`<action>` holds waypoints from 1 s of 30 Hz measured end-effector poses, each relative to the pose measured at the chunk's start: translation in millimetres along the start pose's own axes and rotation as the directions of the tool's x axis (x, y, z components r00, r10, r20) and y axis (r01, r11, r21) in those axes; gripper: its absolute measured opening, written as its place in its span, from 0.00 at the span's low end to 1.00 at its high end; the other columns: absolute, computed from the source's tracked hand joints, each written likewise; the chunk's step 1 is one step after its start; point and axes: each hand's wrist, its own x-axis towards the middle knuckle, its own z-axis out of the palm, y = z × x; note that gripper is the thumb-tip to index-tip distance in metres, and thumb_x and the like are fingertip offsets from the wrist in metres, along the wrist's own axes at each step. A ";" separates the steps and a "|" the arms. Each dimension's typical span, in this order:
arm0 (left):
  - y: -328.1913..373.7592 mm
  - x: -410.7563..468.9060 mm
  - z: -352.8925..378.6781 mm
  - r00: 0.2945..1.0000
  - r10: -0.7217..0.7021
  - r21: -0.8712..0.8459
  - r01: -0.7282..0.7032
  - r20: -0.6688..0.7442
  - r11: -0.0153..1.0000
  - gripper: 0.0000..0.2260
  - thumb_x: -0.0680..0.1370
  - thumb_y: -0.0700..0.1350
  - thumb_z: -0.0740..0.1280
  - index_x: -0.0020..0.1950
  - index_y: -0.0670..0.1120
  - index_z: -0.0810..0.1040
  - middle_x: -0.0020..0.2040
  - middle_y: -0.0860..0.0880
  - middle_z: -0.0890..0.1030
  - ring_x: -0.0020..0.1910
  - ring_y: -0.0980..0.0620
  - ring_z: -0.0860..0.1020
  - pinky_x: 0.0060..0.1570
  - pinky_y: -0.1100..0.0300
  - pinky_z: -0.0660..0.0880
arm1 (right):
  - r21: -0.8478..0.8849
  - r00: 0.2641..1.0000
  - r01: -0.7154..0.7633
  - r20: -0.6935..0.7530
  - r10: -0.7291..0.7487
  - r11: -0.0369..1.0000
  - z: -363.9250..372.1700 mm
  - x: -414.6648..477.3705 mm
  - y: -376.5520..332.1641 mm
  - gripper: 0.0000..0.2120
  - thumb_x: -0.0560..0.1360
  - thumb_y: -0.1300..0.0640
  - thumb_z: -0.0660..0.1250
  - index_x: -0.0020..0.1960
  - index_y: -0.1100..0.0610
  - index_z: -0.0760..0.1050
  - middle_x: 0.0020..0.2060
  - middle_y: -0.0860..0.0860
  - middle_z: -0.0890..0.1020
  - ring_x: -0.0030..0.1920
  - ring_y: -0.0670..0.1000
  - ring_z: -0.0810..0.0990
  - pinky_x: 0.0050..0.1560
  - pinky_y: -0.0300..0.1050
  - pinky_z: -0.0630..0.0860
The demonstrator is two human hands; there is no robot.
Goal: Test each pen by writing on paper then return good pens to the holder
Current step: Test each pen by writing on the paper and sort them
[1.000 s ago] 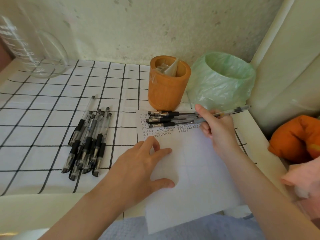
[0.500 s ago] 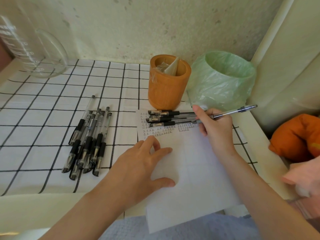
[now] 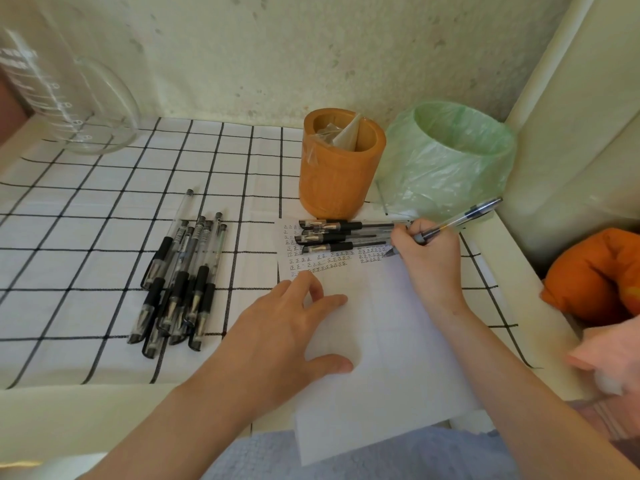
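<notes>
With the right hand point(image 3: 427, 258) pinching a clear ballpoint pen point(image 3: 453, 223) on the white paper sheet point(image 3: 391, 341) and the left hand point(image 3: 291, 337) flat, fingers spread, a stroke toward ten o'clock could scatter the four capped black pens point(image 3: 341, 235).

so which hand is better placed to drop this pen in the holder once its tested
Right. The right hand already grips the pen and sits close to the orange holder; the left hand lies flat, steadying the paper.

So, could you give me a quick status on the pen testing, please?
Right hand gripping pen, tip on paper. Left hand flat, steadying it. Nothing in the way.
</notes>
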 end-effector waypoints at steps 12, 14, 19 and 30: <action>-0.7 1.1 1.6 1.000 0.002 -0.012 -0.002 -0.011 1.000 0.34 0.69 0.69 0.58 0.73 0.60 0.56 0.60 0.59 0.59 0.51 0.62 0.59 0.50 0.68 0.62 | -0.014 0.999 0.032 0.009 -0.032 0.999 1.6 0.5 0.1 0.23 0.72 0.67 0.65 0.27 0.53 0.56 0.22 0.45 0.57 0.29 0.45 0.54 0.29 0.38 0.56; -0.3 1.6 1.5 1.000 0.001 -0.011 -0.001 -0.009 1.000 0.34 0.69 0.69 0.57 0.73 0.60 0.56 0.60 0.59 0.59 0.52 0.61 0.61 0.50 0.68 0.62 | -0.018 0.999 0.051 0.008 -0.051 0.999 2.0 0.1 -0.1 0.23 0.72 0.68 0.65 0.27 0.53 0.56 0.22 0.45 0.57 0.29 0.45 0.54 0.29 0.37 0.56; -0.2 0.1 0.9 1.000 0.001 -0.008 -0.001 -0.010 1.000 0.35 0.68 0.69 0.56 0.72 0.60 0.57 0.60 0.59 0.60 0.51 0.61 0.61 0.48 0.68 0.61 | -0.035 0.998 0.069 -0.006 -0.069 0.997 2.2 -0.1 -0.6 0.24 0.72 0.68 0.64 0.27 0.52 0.54 0.21 0.45 0.56 0.28 0.45 0.53 0.29 0.37 0.56; 0.8 -0.5 -0.1 1.000 0.005 -0.016 -0.005 -0.010 1.000 0.34 0.70 0.68 0.59 0.73 0.61 0.55 0.61 0.59 0.59 0.56 0.60 0.64 0.51 0.68 0.64 | -0.024 0.998 0.069 0.001 -0.069 0.997 2.1 -0.7 -2.6 0.25 0.71 0.69 0.64 0.27 0.52 0.54 0.22 0.45 0.56 0.28 0.45 0.53 0.28 0.34 0.56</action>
